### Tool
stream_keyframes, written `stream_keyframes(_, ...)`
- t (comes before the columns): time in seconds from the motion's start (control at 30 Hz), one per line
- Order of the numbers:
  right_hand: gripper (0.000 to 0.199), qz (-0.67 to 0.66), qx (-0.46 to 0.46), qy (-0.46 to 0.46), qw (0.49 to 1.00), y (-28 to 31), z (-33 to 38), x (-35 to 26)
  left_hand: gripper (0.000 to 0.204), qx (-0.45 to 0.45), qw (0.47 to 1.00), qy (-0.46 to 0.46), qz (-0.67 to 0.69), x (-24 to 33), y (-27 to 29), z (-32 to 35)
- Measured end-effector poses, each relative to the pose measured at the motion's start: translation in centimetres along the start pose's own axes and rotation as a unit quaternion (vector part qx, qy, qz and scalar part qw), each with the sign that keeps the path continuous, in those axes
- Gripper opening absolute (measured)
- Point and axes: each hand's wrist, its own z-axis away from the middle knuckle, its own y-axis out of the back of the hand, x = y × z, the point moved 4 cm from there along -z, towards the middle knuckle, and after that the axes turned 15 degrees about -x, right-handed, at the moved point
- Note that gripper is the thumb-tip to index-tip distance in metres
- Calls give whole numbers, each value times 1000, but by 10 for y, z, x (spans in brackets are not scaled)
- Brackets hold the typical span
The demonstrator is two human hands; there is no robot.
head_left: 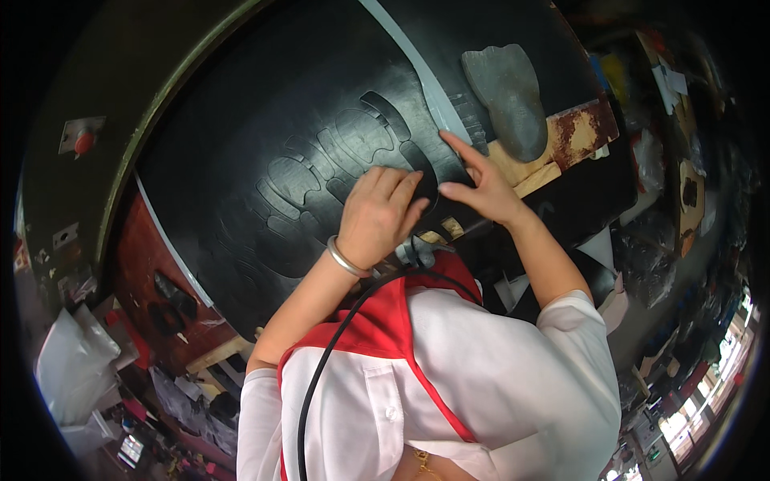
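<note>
**Both hands on a black sheet at a crowded bench**

A large black sheet (265,120) covers most of the work surface, w/ foot-shaped outlines cut into it in a row running from the sheet's middle toward its near-left part. The left hand (378,215) lies on the sheet near its near edge, fingers curled down over a tool that is mostly hidden — only a grey metal end (415,255) shows below the wrist, w/ a black cable (325,365) trailing back past the white shirt and red apron. A silver bangle (345,258) sits on that wrist. The right hand (480,186) is just beside it, spread wide & holding nothing, index finger pressed flat on the sheet, thumb pointing back at the left hand.

A pale strip (417,68) runs diagonally across the sheet's far part. At the far-right corner a grey sole-shaped piece (507,96) rests on a rusty plate (579,132) and pale board. The surface's left edge shows a red-brown panel (148,264) w/ dark cut-outs. Around the bench: scraps, plastic bags at left, cluttered shelves at right — details too blurred to tell.
</note>
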Motion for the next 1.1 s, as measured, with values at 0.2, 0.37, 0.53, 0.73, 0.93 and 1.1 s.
stream_keyframes(0.2, 73, -174, -72, 33, 982, -1, -8, -8, 34, 39, 982, 135, 126, -4, -20, 17)
stream_keyframes(0.37, 65, 453, 196, 185, 850, -37, 7, -63, 34, 126, 839, 265, 458, -38, -8, 20)
stream_keyframes(0.53, 80, 573, -53, 79, 814, -84, -5, -52, 37, 359, 833, 176, 383, -48, 112, 42)
stream_keyframes(0.73, 41, 398, -59, -1, 915, -88, 2, -50, 20, 243, 949, 186, 75, -25, 152, 91)
stream_keyframes(0.93, 43, -472, -161, -180, 848, -95, -39, -22, 50, 50, 991, 108, -66, -7, 21, 95)
stream_keyframes(1.1, 27, -47, -1, -28, 999, -108, -23, -34, 31, 133, 962, 191, 139, -48, 12, 112)
